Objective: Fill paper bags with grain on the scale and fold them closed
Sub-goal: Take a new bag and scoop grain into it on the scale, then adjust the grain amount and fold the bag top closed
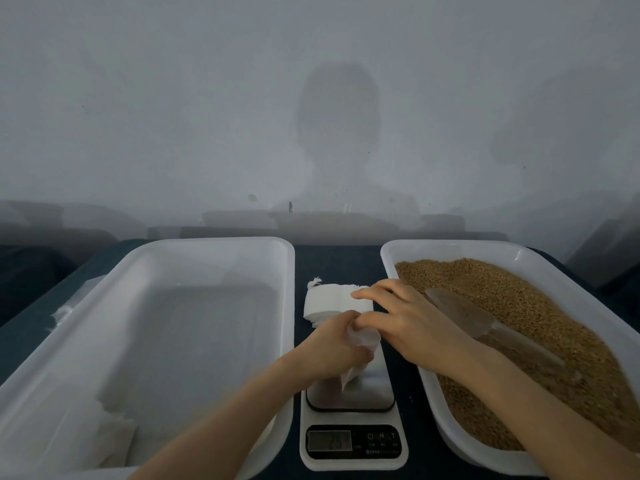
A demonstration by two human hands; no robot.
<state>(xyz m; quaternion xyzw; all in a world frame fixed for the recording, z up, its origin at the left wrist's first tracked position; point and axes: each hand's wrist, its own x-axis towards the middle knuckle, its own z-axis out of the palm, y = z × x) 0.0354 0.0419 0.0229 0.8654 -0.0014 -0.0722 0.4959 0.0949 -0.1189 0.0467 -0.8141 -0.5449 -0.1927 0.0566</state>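
Observation:
A white paper bag [360, 367] hangs over the steel platform of the kitchen scale [353, 441]. My left hand [332, 348] grips the bag's upper part. My right hand [405, 320] pinches the bag's top edge with thumb and forefinger, its other fingers spread over a stack of white paper bags [325, 301] lying behind the scale. Brown grain [540, 327] fills the white tray [450, 247] on the right, with a clear plastic scoop [485, 323] lying in it.
A large white tray [214, 242] stands on the left with one filled white bag [107, 431] in its near corner. The table has a dark blue cover. A grey wall rises close behind the trays.

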